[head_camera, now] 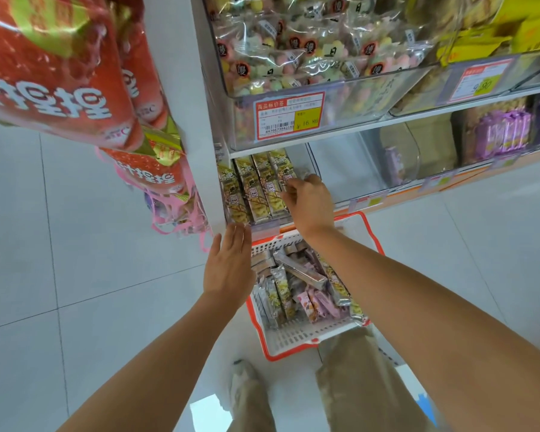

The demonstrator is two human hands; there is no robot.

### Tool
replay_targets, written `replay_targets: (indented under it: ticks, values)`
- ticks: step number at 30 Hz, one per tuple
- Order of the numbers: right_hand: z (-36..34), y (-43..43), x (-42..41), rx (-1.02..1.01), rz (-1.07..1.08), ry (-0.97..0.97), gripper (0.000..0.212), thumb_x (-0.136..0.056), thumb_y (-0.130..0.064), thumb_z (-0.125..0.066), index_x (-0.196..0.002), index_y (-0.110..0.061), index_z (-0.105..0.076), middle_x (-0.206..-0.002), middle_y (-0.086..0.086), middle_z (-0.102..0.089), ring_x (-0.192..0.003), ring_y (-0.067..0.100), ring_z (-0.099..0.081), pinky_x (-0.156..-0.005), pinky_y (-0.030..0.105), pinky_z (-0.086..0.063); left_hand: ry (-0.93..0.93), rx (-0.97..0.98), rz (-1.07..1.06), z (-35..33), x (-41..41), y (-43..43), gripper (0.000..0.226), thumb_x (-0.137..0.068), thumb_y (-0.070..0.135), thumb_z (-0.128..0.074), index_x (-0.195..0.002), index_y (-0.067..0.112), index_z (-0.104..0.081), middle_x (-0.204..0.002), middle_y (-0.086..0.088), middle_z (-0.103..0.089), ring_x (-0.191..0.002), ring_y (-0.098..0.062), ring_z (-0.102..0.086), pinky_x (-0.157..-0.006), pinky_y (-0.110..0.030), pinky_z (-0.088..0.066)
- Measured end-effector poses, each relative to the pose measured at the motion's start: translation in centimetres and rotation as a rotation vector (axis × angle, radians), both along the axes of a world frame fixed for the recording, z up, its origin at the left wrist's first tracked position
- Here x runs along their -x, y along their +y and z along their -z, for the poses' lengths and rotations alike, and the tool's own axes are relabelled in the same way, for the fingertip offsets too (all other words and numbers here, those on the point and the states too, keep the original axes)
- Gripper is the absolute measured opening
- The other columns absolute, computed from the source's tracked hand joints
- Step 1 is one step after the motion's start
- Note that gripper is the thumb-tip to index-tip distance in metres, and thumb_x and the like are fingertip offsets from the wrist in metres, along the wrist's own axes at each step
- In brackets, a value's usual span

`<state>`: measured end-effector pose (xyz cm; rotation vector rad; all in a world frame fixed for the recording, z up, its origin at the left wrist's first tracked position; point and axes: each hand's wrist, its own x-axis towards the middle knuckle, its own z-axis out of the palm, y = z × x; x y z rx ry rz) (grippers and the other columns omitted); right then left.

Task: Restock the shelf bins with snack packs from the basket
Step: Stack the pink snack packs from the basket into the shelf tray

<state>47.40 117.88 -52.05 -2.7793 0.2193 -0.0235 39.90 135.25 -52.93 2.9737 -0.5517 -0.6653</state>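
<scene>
A white basket with an orange rim sits on the floor below the shelf, holding several long snack packs in yellow-grey and pink wrappers. In the clear bottom shelf bin a row of yellow-grey packs stands upright at the left. My right hand reaches into that bin, its fingers curled on the rightmost pack of the row. My left hand is flat with straight fingers, its fingertips at the bin's front left corner, holding nothing.
Above is a clear bin of pastel candy bags with a red price tag. Bins of purple packs stand to the right. Red bags hang at the upper left. My leg and shoe are near the basket.
</scene>
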Motion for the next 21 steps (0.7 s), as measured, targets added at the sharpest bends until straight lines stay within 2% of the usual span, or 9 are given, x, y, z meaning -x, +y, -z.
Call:
replay_targets:
  ticks: [4,7,9,11,13,15,17,19,21]
  values:
    - [0.7,-0.2,-1.4,0.072,-0.064,0.051,0.024,-0.094,-0.024,-0.061,-0.114,-0.011,-0.067,-0.117,0.016,-0.056,-0.1,0.029,-0.06,-0.091,0.037,-0.053,0.014,0.041,-0.017,0.5,-0.2,0.2,0.074,-0.101,0.027,-0.036,-0.155,0.012,0.011,-0.163,-0.007,0.017,-0.149,-0.024,0.02,-0.116,-0.038,0.012]
    - [1.7,-0.3,-2.1,0.08,-0.078,0.088,0.02,-0.094,-0.018,-0.061,-0.11,-0.006,-0.067,-0.125,0.018,-0.053,-0.107,0.028,-0.061,-0.094,0.034,-0.051,0.002,0.047,-0.05,0.9,-0.1,-0.1,0.072,-0.103,0.029,-0.034,-0.155,0.012,0.013,-0.162,-0.006,0.019,-0.148,-0.023,0.021,-0.113,-0.037,0.015]
    - [2.5,-0.4,-2.3,0.108,-0.081,0.152,0.017,-0.094,-0.011,-0.06,-0.108,-0.003,-0.064,-0.135,0.02,-0.048,-0.118,0.028,-0.056,-0.098,0.034,-0.05,-0.019,0.036,-0.067,1.0,0.1,-0.5,0.071,-0.103,0.029,-0.032,-0.154,0.012,0.014,-0.162,-0.007,0.018,-0.149,-0.023,0.019,-0.115,-0.037,0.014]
    - [3.0,-0.8,-2.3,0.121,-0.096,0.193,0.024,-0.094,-0.012,-0.059,-0.116,-0.002,-0.061,-0.148,0.02,-0.037,-0.132,0.03,-0.046,-0.104,0.036,-0.046,-0.04,0.03,-0.083,1.0,0.1,-0.9,0.07,-0.102,0.028,-0.031,-0.154,0.011,0.012,-0.163,-0.007,0.015,-0.149,-0.024,0.017,-0.116,-0.037,0.014]
    - [3.1,-1.4,-2.1,0.117,-0.148,0.187,0.035,-0.094,-0.017,-0.058,-0.126,-0.002,-0.056,-0.15,0.021,-0.034,-0.135,0.033,-0.042,-0.107,0.04,-0.044,-0.072,0.015,-0.101,1.0,0.1,-1.4,0.069,-0.102,0.028,-0.032,-0.155,0.01,0.009,-0.164,-0.008,0.011,-0.15,-0.024,0.014,-0.117,-0.039,0.013]
    - [2.7,-1.8,-1.8,0.079,-0.215,0.109,0.037,-0.093,-0.016,-0.059,-0.127,-0.004,-0.057,-0.142,0.022,-0.043,-0.131,0.035,-0.046,-0.101,0.044,-0.049,-0.093,0.02,-0.127,1.1,0.0,-2.0,0.069,-0.101,0.027,-0.033,-0.156,0.01,0.006,-0.165,-0.008,0.006,-0.151,-0.025,0.01,-0.118,-0.04,0.012]
    - [2.4,-2.1,-1.2,-0.004,-0.295,-0.064,0.03,-0.088,-0.011,-0.063,-0.118,-0.006,-0.063,-0.122,0.019,-0.057,-0.117,0.036,-0.056,-0.09,0.049,-0.055,-0.101,0.024,-0.162,1.3,0.1,-2.6,0.07,-0.1,0.027,-0.036,-0.156,0.01,0.003,-0.165,-0.008,0.002,-0.151,-0.025,0.007,-0.119,-0.04,0.01]
    - [2.1,-2.4,-0.4,-0.094,-0.367,-0.193,0.019,-0.086,-0.01,-0.065,-0.105,-0.008,-0.068,-0.103,0.014,-0.064,-0.093,0.03,-0.065,-0.079,0.045,-0.059,-0.089,0.023,-0.196,1.4,0.3,-3.4,0.073,-0.099,0.028,-0.04,-0.156,0.009,0.002,-0.165,-0.009,0.0,-0.152,-0.026,0.004,-0.121,-0.041,0.006]
    - [2.1,-3.0,0.3,-0.181,-0.425,-0.192,0.014,-0.087,-0.01,-0.063,-0.1,-0.011,-0.068,-0.092,0.008,-0.067,-0.074,0.02,-0.065,-0.069,0.037,-0.06,-0.092,0.024,-0.236,1.6,0.5,-4.2,0.076,-0.096,0.026,-0.043,-0.156,0.007,0.0,-0.164,-0.01,-0.003,-0.151,-0.027,0.0,-0.122,-0.041,0.0]
